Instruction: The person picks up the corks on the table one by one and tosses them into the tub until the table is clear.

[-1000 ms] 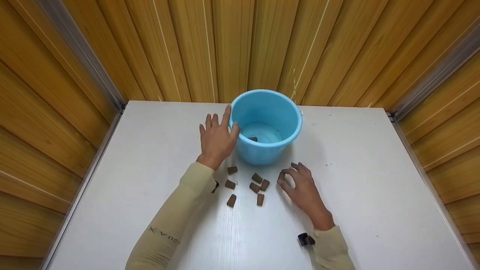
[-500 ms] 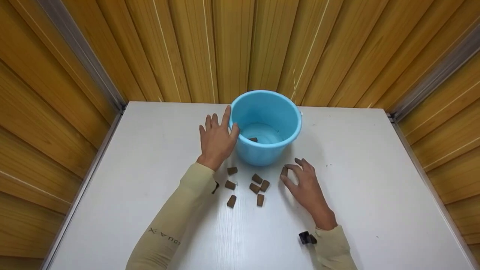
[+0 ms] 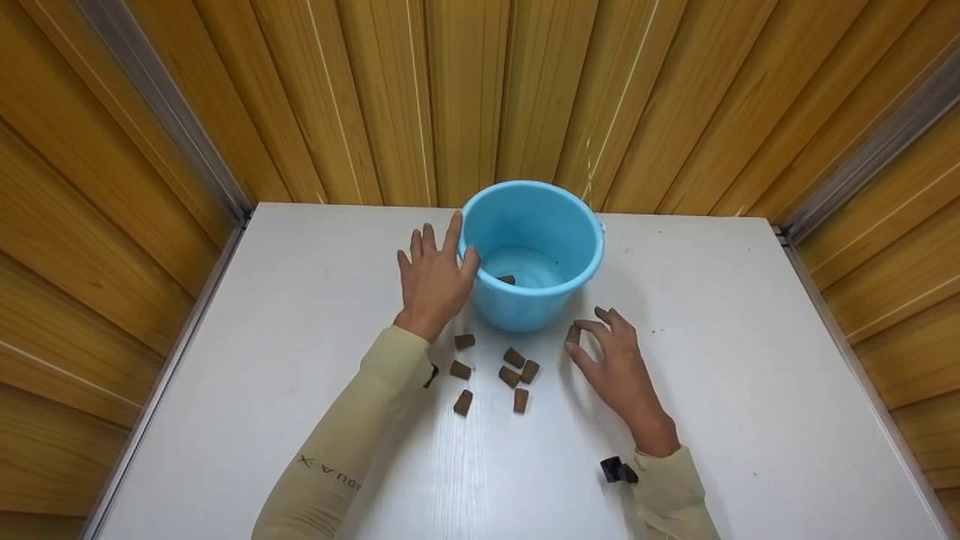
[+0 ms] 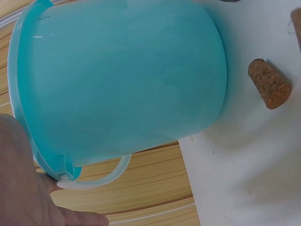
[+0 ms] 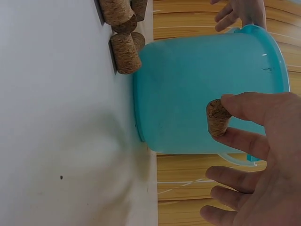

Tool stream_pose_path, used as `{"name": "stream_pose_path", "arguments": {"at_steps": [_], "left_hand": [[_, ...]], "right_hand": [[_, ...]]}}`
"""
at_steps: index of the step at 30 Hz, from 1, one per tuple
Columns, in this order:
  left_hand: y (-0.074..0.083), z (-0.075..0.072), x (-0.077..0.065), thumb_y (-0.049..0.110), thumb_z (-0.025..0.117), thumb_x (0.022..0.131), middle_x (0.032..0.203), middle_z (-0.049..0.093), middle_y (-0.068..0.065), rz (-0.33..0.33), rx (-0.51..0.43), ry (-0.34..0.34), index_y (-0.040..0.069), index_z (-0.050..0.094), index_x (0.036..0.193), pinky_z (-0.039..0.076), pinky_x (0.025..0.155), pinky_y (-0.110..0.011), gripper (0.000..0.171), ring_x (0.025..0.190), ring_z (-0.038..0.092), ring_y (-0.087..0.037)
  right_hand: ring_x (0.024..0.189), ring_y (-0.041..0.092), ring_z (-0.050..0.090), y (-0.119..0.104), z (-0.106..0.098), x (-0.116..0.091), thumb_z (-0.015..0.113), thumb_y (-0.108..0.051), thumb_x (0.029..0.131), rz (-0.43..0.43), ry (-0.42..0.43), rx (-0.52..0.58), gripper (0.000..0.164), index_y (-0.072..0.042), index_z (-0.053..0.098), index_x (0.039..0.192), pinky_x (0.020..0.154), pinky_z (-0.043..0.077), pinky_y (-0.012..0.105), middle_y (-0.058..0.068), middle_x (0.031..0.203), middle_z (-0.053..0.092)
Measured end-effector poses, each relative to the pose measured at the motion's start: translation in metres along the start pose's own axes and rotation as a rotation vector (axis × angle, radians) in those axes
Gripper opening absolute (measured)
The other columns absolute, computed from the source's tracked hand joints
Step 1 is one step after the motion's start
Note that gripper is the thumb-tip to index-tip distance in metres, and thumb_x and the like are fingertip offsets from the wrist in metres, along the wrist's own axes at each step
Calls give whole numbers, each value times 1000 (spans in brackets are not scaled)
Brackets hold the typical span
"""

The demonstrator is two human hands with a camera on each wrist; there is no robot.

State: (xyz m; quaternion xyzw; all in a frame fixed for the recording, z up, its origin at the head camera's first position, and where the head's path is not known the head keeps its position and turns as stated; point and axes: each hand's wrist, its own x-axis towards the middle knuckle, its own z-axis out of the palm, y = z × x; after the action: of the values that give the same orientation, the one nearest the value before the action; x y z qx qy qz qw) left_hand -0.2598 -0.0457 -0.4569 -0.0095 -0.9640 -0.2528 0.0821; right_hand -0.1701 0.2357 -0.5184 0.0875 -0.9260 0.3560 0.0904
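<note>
A light blue plastic bucket (image 3: 517,307) stands upright at the back middle of the table. My left hand (image 3: 435,285) rests against its left rim, fingers mostly straight and spread. In the right wrist view, my right hand (image 5: 277,155) pinches a tapered cork stopper (image 5: 217,117) between thumb and index finger; the other fingers extend loosely. It is above the table, right of the bucket's front. Several cork stoppers lie before the bucket, including a lone one (image 3: 463,402) and a group (image 3: 510,376). Another cork (image 3: 507,280) is inside the bucket, partly hidden by the rim.
The white table (image 3: 750,375) is bounded by wood-patterned panels (image 3: 465,97) at the back and sides. A pale bucket handle (image 4: 101,181) hangs at the rim. A small black device (image 3: 619,470) sits by the right sleeve.
My right hand has moved slightly up and to the right in the head view, carrying the cork stopper. The left hand and bucket stay practically in place.
</note>
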Motion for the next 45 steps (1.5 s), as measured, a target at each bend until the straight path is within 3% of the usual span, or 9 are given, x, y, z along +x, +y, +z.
{"name": "stream_pose_path", "arguments": {"at_steps": [5, 25, 34, 45], "left_hand": [[-1, 0, 0, 51, 38, 106, 167, 33, -29, 18, -6, 26, 24, 28, 170, 20, 120, -73, 70, 156, 25, -49], [0, 0, 0, 55, 36, 106, 169, 29, -26, -11, 4, -17, 26, 23, 171, 17, 121, -72, 73, 157, 21, -49], [-1, 1, 0, 52, 38, 107, 166, 35, -27, 12, 18, 20, 24, 27, 170, 22, 119, -73, 71, 156, 25, -50], [-1, 2, 1, 54, 37, 107, 167, 34, -27, 9, 14, 15, 25, 26, 171, 21, 119, -73, 71, 156, 24, -50]], "right_hand": [[151, 51, 30, -2, -4, 2, 79, -13, 97, -21, 20, 3, 36, 0, 70, 129, 117, 31, 68, 29, 153, 48], [155, 47, 23, -13, -24, 8, 78, -18, 99, -20, 21, 6, 41, -1, 68, 135, 119, 28, 68, 26, 158, 43], [155, 47, 25, -16, -29, 9, 80, -14, 97, -60, 59, 17, 42, 1, 68, 134, 119, 27, 70, 27, 157, 44], [156, 45, 24, -27, -42, 11, 80, -13, 97, -73, 96, 29, 43, -1, 68, 136, 119, 28, 69, 25, 159, 43]]}}
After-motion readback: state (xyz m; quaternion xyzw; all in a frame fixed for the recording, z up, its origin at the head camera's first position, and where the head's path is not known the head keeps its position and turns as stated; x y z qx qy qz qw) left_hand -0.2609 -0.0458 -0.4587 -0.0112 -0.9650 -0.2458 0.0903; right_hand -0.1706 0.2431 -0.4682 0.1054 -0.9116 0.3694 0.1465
